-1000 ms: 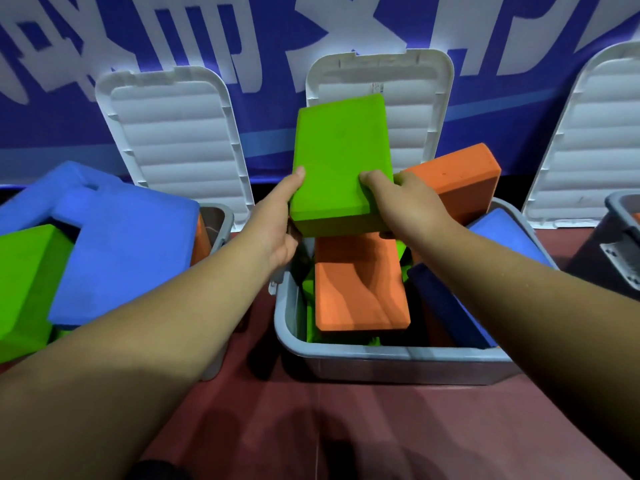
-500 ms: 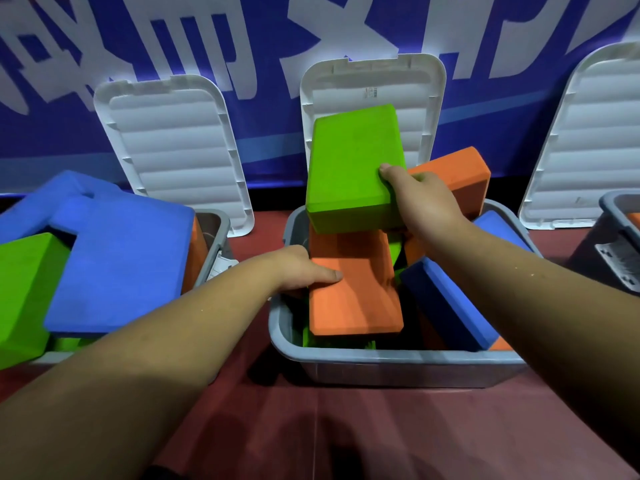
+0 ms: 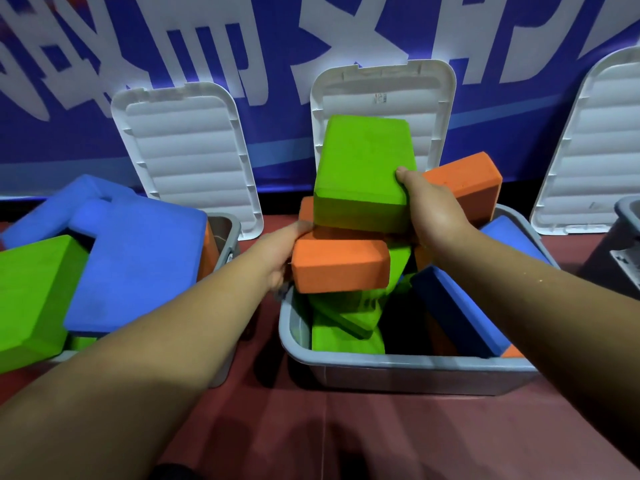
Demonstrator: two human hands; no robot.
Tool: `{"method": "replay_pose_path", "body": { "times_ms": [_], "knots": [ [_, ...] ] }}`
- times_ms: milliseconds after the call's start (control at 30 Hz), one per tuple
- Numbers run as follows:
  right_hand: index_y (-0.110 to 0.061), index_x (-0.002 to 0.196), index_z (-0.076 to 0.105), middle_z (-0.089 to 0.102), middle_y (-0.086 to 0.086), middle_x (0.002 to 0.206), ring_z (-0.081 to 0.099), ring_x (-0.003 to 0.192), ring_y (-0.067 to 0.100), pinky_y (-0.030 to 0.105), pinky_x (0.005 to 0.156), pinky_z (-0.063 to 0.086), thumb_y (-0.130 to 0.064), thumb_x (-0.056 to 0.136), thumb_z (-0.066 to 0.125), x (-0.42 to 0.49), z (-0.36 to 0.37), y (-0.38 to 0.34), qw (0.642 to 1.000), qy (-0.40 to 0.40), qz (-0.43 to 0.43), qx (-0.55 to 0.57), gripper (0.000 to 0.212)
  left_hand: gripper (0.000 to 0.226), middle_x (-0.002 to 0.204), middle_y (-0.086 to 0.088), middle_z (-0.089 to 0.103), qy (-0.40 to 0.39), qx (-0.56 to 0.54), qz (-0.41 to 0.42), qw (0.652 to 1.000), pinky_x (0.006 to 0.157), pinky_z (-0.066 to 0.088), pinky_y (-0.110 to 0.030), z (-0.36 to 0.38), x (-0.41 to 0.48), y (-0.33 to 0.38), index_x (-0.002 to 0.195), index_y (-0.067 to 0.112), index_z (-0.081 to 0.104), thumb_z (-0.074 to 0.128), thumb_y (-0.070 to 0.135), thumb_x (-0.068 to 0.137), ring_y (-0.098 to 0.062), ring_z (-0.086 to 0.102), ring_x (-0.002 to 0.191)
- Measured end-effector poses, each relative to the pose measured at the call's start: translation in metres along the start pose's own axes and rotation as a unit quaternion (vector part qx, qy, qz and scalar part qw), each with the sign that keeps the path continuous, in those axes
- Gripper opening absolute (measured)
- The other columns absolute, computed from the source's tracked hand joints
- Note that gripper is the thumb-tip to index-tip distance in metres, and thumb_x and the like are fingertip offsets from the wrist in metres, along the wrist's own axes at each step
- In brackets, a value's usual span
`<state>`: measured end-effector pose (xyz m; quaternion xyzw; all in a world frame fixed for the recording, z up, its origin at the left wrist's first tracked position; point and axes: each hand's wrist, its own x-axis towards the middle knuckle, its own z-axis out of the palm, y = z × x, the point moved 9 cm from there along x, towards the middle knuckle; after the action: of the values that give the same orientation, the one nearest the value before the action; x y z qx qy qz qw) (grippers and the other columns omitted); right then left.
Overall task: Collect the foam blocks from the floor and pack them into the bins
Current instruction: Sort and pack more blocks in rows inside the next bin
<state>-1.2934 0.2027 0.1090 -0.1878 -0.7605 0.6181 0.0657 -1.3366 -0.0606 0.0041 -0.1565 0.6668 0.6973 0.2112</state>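
Note:
My right hand (image 3: pixel 433 209) grips a green foam block (image 3: pixel 363 168) by its right edge, held tilted above the middle grey bin (image 3: pixel 398 370). My left hand (image 3: pixel 280 256) is closed on the left end of an orange block (image 3: pixel 341 266), lifted above the bin's left side. Inside the bin lie green blocks (image 3: pixel 346 330), a blue block (image 3: pixel 453 306) leaning on the right, and another orange block (image 3: pixel 467 183) sticking up at the back right.
The left grey bin (image 3: pixel 228 233) overflows with a large blue block (image 3: pixel 138 268) and a green block (image 3: pixel 31 292). White lids (image 3: pixel 187 154) lean on the blue banner wall behind each bin. A third bin's edge (image 3: pixel 627 216) shows at far right. Dark red floor lies in front.
My left hand let go of the green block, dropped onto the orange block in the bin and has lifted its near end up. The right hand keeps holding the green block.

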Motion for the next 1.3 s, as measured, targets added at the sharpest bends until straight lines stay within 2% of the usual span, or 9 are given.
{"method": "replay_pose_path", "body": {
  "times_ms": [200,333,533,633,700,867,1033,1233,1300],
  "knots": [
    [-0.013,0.099,0.074,0.073,0.005,0.104,0.067,0.097,0.025,0.045,0.098,0.05,-0.066,0.089,0.053,-0.011,0.03,-0.003,0.997,-0.042,-0.026,-0.05,0.058,0.055,0.106,-0.02,0.077,0.055,-0.084,0.063,0.993,0.062,0.061,-0.04,-0.022,0.004,0.015,0.114,0.003,0.073,0.09,0.032,0.07,-0.029,0.077,0.08],
    [-0.009,0.124,0.069,0.067,0.016,0.13,0.065,0.114,0.033,0.051,0.101,0.051,-0.072,0.088,0.041,-0.015,0.061,0.012,0.991,-0.086,0.001,-0.101,0.078,0.043,0.099,-0.02,0.078,0.113,-0.096,0.085,0.985,0.066,0.064,-0.05,-0.043,0.01,0.012,0.104,-0.001,0.07,0.087,0.03,0.08,-0.029,0.077,0.078],
    [-0.011,0.12,0.065,0.066,0.012,0.117,0.067,0.098,0.034,0.058,0.087,0.06,-0.07,0.076,0.041,-0.021,0.077,0.024,0.992,-0.096,0.059,-0.055,0.077,0.028,0.109,-0.021,0.076,0.063,-0.056,0.053,0.995,0.086,0.06,-0.056,-0.038,0.011,0.001,0.103,0.007,0.075,0.068,0.033,0.097,-0.032,0.074,0.088],
    [-0.014,0.109,0.066,0.068,0.011,0.117,0.066,0.103,0.033,0.057,0.097,0.054,-0.067,0.065,0.047,-0.012,0.083,0.037,0.993,-0.089,0.078,0.0,0.072,0.014,0.103,-0.019,0.075,0.034,-0.072,0.06,0.995,0.075,0.063,-0.045,-0.031,0.008,0.001,0.093,0.008,0.073,0.066,0.02,0.093,-0.028,0.075,0.077],
    [-0.017,0.12,0.063,0.068,0.01,0.119,0.066,0.104,0.033,0.056,0.099,0.052,-0.069,0.057,0.048,-0.008,0.089,0.048,0.991,-0.08,0.102,0.024,0.083,0.015,0.105,-0.02,0.074,0.033,-0.088,0.056,0.994,0.07,0.065,-0.043,-0.033,0.011,-0.002,0.093,0.008,0.073,0.068,0.02,0.085,-0.029,0.075,0.077],
    [-0.02,0.129,0.054,0.067,0.01,0.113,0.066,0.097,0.038,0.06,0.091,0.052,-0.074,0.061,0.05,-0.02,0.088,0.05,0.985,-0.088,0.143,0.035,0.087,0.02,0.103,-0.014,0.076,0.055,-0.031,0.021,0.998,0.09,0.059,-0.056,-0.045,0.014,-0.004,0.098,0.013,0.074,0.071,0.026,0.084,-0.04,0.072,0.102],
    [-0.023,0.122,0.064,0.071,0.01,0.109,0.07,0.094,0.039,0.062,0.085,0.057,-0.07,0.081,0.053,-0.017,0.089,0.058,0.978,-0.117,0.16,0.067,0.063,0.016,0.078,0.001,0.058,0.065,0.089,-0.114,0.987,0.067,0.052,-0.034,-0.058,0.001,-0.019,0.079,0.021,0.057,0.05,0.028,0.091,-0.022,0.059,0.069],
    [-0.021,0.117,0.071,0.076,0.01,0.108,0.075,0.089,0.037,0.058,0.075,0.062,-0.071,0.08,0.057,-0.012,0.097,0.05,0.978,-0.141,0.133,0.078,0.064,0.027,0.076,-0.001,0.058,0.105,0.013,0.03,0.994,0.055,0.045,-0.027,-0.072,0.007,0.02,0.087,0.022,0.064,0.044,0.036,0.1,-0.018,0.056,0.062],
    [-0.019,0.117,0.07,0.076,0.01,0.105,0.076,0.086,0.035,0.057,0.074,0.062,-0.071,0.08,0.059,-0.013,0.103,0.047,0.978,-0.138,0.128,0.086,0.065,0.031,0.083,-0.004,0.063,0.119,-0.038,0.06,0.99,0.052,0.046,-0.025,-0.083,0.012,0.025,0.102,0.02,0.07,0.046,0.041,0.097,-0.019,0.058,0.061]
  ]
}}
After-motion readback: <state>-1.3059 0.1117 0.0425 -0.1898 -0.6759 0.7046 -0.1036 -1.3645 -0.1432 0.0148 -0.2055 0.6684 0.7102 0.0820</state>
